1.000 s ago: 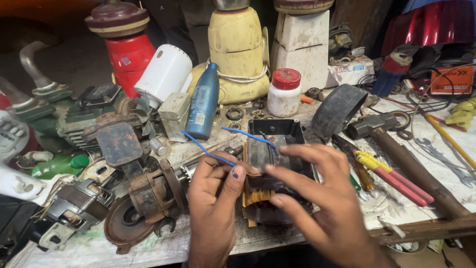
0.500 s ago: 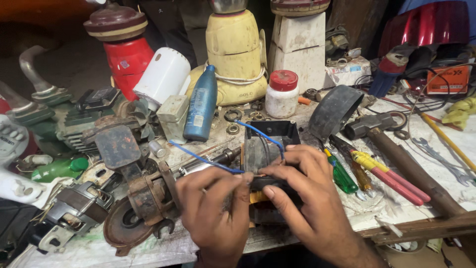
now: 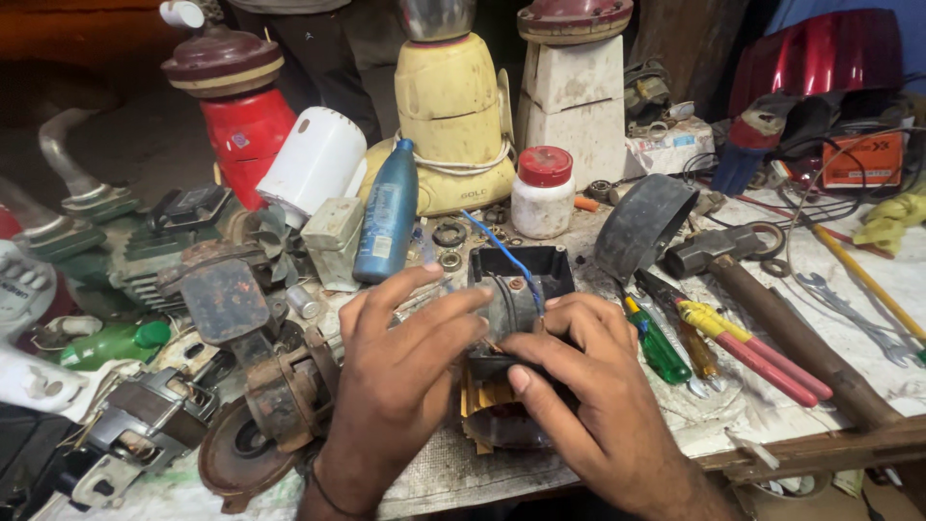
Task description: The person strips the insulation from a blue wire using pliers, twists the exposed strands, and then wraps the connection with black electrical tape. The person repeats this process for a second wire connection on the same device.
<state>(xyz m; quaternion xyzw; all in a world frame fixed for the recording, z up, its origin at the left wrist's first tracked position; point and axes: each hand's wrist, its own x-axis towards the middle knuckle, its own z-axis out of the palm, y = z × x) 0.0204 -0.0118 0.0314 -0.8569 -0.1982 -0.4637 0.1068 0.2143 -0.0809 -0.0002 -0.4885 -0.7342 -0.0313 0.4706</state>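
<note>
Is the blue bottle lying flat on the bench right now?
No, the blue bottle stands upright behind the left hand, near the yellow mixer base.

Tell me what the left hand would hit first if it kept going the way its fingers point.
The left hand points up and right, fingers already on the grey motor part. Straight past it lies the black tray, then probably the white jar; depth is unclear.

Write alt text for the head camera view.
Both hands, left hand and right hand, grip a small dark motor part with a blue wire over a cluttered workbench. A blue bottle, red-handled pliers and a hammer lie nearby.
</note>
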